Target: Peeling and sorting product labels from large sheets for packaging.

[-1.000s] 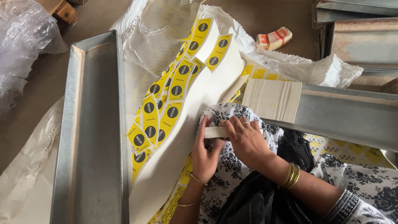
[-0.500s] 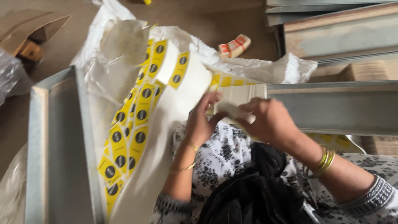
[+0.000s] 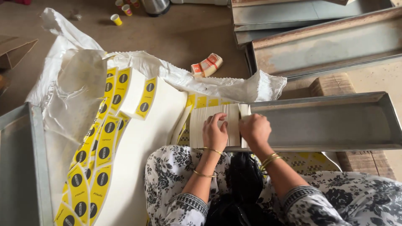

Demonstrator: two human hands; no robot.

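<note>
Yellow label strips [image 3: 100, 155] fan across white sheeting [image 3: 67, 100] on my left. A banded bundle [image 3: 207, 65] lies on the floor [image 3: 180, 33], small cups [image 3: 115, 19] farther off. Stacked metal trays [image 3: 318, 42] sit at upper right.

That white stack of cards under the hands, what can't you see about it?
Head view:
- Stack of white cards: the left hand and right hand cover its middle, and only the card edges show.
- Metal tray: the frame's right edge cuts off its far end.
- Yellow labels: their print is too small.
</note>
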